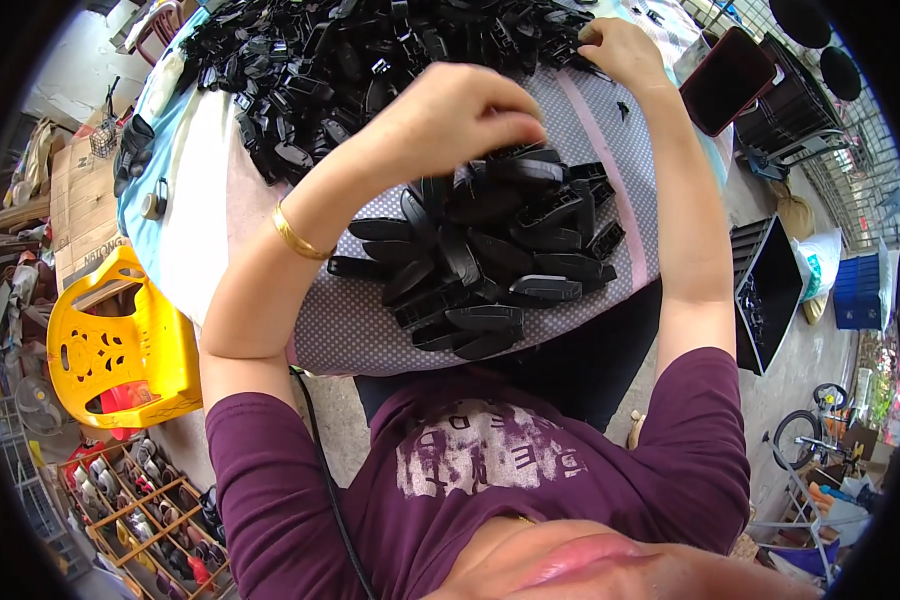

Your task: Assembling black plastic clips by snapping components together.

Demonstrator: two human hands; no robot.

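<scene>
My left hand (460, 118) hovers over a near pile of black plastic parts (470, 255), its fingers curled toward the thumb. Whatever may be between them is hidden. The pile's pieces are long and rounded; some show ribbed, hollow insides. Farther off, my right hand (625, 55) reaches the right edge of a larger heap of black plastic pieces (310, 75). Its fingers are bent together, and I cannot make out what they hold. Both piles lie on a table covered with a grey dotted cloth (345, 325) with pink stripes.
A dark-screened phone (727, 80) stands at the table's right edge. Below it is a black bin (770, 300) with small dark bits inside, near a blue crate (858, 292). On the left are a yellow plastic chair (160, 360) and a shoe rack (155, 520). A black cable (320, 450) hangs beside me.
</scene>
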